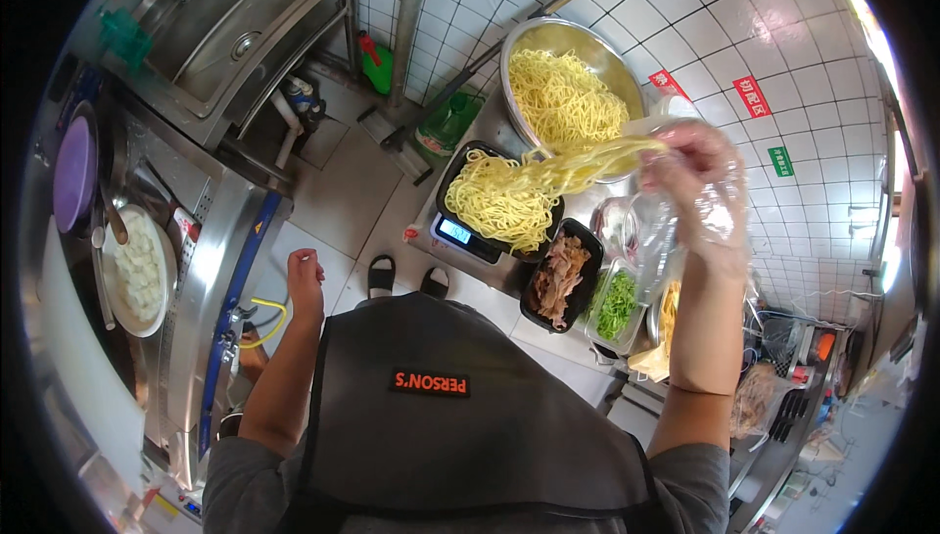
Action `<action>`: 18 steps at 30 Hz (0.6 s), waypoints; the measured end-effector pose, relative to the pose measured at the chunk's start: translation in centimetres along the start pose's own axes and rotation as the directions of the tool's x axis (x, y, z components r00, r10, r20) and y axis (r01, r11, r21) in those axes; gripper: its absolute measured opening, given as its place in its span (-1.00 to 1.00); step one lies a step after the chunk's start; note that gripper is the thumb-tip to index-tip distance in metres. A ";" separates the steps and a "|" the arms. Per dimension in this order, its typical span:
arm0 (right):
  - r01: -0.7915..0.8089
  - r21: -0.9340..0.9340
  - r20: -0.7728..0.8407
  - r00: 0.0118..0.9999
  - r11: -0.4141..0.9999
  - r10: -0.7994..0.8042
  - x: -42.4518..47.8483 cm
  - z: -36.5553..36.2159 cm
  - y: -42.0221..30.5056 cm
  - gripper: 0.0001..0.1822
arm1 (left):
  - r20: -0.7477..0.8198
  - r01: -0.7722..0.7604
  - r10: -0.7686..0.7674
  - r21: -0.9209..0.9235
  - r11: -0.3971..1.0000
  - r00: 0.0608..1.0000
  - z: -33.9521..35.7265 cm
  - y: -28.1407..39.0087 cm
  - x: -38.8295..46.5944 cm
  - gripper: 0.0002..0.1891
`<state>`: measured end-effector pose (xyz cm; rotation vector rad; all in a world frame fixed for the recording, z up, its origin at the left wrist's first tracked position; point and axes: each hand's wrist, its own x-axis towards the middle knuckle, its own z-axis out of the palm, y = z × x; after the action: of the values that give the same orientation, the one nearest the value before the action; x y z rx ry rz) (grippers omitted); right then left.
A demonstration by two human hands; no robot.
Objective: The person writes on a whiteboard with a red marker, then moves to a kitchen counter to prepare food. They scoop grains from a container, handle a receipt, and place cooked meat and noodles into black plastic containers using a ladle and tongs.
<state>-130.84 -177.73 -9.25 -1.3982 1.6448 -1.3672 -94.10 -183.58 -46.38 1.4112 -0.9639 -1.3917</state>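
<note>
My right hand, in a clear plastic glove, grips the end of a strand bundle of yellow noodles. The bundle stretches left, down to the noodles heaped in a black plastic tray. That tray rests on a digital kitchen scale with a lit display. Behind it stands a large steel bowl of more noodles. My left hand hangs away from the worktop, its fingers curled in and nothing seen in them.
Nearer me are a black tray of sliced meat and a clear tub of chopped greens. A clear container is partly hidden by the glove. At left are a steel counter, a white bowl of pale food and a sink.
</note>
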 end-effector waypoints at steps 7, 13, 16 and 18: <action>0.148 -0.101 -0.067 0.986 0.984 -0.156 0.6 -0.5 -4.4 -0.89 | -0.023 0.011 -0.011 -0.002 1.000 1.000 -0.3 -0.7 0.4 -0.87; -0.283 -0.045 0.171 0.943 0.958 0.286 -0.6 2.3 8.0 -0.89 | -0.024 0.016 -0.016 0.004 1.000 1.000 -0.3 -1.1 0.6 -0.86; -0.405 -0.305 0.148 0.874 0.862 0.463 -2.6 1.8 16.5 -0.82 | -0.032 0.018 -0.018 -0.002 1.000 0.999 -0.7 -1.4 0.6 -0.86; -0.342 -0.576 0.164 0.841 0.742 0.515 -3.0 1.5 17.1 -0.76 | -0.044 0.020 -0.020 -0.001 1.000 0.999 -0.9 -1.0 0.3 -0.86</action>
<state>-134.58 -176.67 -26.23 -1.2971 2.0385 -0.3978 -93.25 -183.52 -47.43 1.4489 -0.9238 -1.3698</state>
